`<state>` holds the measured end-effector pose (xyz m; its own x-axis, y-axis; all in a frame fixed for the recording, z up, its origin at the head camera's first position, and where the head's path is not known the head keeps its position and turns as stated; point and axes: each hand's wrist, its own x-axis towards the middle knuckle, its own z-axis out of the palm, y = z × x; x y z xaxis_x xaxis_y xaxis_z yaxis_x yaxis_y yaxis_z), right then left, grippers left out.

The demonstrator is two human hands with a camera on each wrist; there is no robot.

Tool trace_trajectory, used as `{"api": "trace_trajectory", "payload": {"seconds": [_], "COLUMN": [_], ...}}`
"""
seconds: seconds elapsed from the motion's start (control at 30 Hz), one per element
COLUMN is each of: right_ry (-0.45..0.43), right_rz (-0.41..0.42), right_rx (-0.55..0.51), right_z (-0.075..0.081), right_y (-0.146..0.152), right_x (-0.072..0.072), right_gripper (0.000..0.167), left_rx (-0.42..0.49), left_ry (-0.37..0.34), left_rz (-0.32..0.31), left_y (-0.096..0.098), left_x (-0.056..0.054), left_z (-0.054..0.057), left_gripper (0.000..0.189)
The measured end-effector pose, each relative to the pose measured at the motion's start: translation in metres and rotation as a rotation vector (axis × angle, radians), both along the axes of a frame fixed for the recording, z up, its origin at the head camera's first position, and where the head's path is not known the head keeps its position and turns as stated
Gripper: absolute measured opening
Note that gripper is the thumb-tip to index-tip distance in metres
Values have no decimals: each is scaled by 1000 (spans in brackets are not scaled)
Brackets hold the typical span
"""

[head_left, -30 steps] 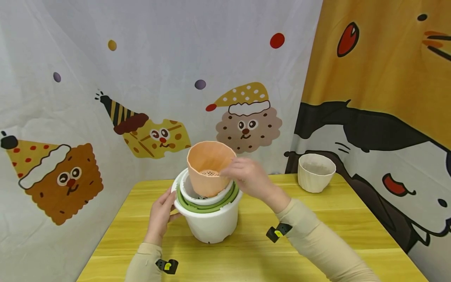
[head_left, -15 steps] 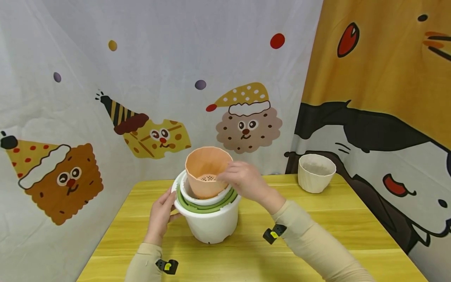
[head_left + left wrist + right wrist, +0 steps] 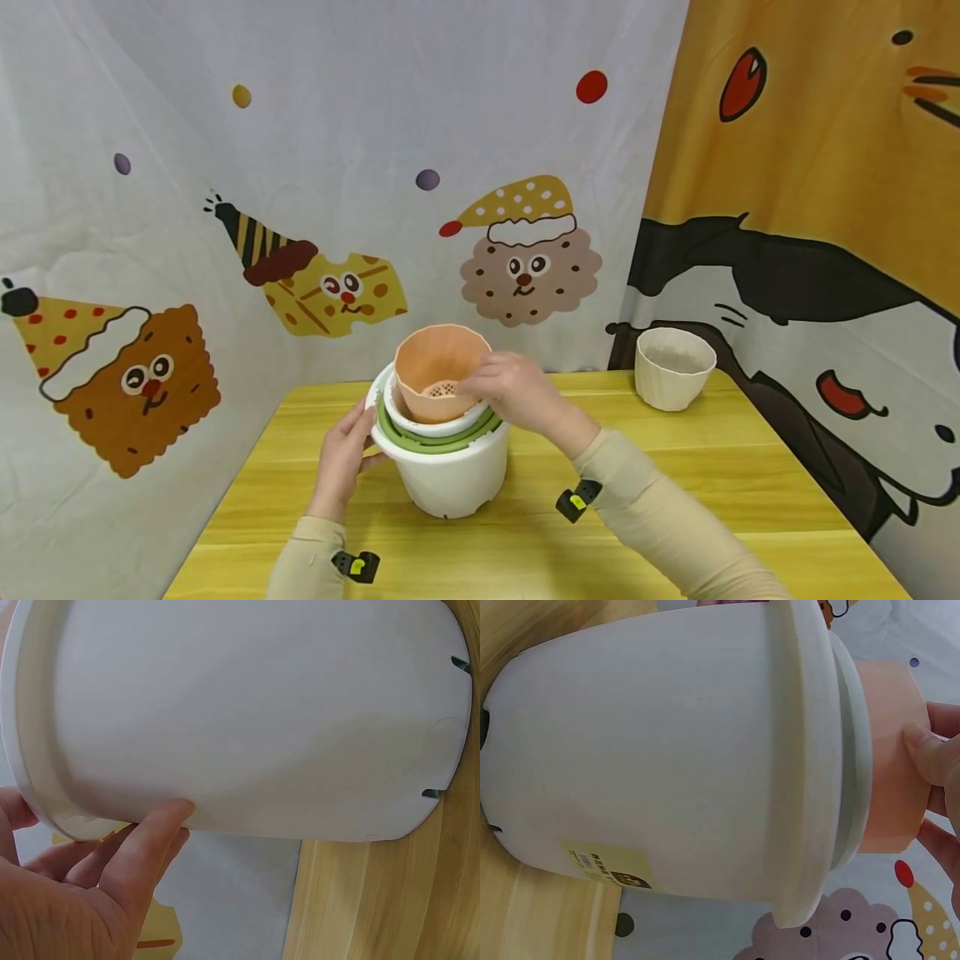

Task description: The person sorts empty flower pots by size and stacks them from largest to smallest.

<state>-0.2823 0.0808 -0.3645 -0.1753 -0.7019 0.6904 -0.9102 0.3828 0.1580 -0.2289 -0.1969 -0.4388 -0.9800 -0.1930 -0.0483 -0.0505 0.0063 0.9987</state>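
Observation:
A large white flowerpot (image 3: 452, 485) stands upright on the table, with a green pot (image 3: 431, 447) and a smaller white pot (image 3: 435, 430) nested in it. An orange pot (image 3: 442, 354) with a perforated bottom sits partly inside the smaller white one, its upper part sticking out. My right hand (image 3: 517, 390) pinches the orange pot's near right rim; in the right wrist view the thumb (image 3: 922, 742) lies on its outer wall. At the large pot's left side, my left hand (image 3: 341, 458) holds the rim, with a digit touching the white wall (image 3: 247, 750) below it.
A cream-coloured pot (image 3: 671, 385) stands alone near the back right corner of the wooden table (image 3: 645, 517). A printed cartoon curtain (image 3: 337, 167) hangs right behind the table. The large pot carries a yellowish label (image 3: 607, 864).
The orange pot has gone down deeper into the nested pots, with my right hand lowering along with it and shifting slightly left. My left hand has stayed on the large pot's rim.

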Motion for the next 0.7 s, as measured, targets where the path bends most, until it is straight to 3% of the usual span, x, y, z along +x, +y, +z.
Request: {"api": "trace_trajectory", "payload": {"seconds": [0.7], "right_ry": [-81], "right_rz": [-10], "right_rx": [109], "right_z": [-11], "right_y": [-5], "right_x": [-2], "right_gripper": [35], "left_rx": [1], "left_ry": [1], "left_rz": [-4], "left_y": [0], "left_x": [1], "left_z": [2], "left_gripper": [53]}}
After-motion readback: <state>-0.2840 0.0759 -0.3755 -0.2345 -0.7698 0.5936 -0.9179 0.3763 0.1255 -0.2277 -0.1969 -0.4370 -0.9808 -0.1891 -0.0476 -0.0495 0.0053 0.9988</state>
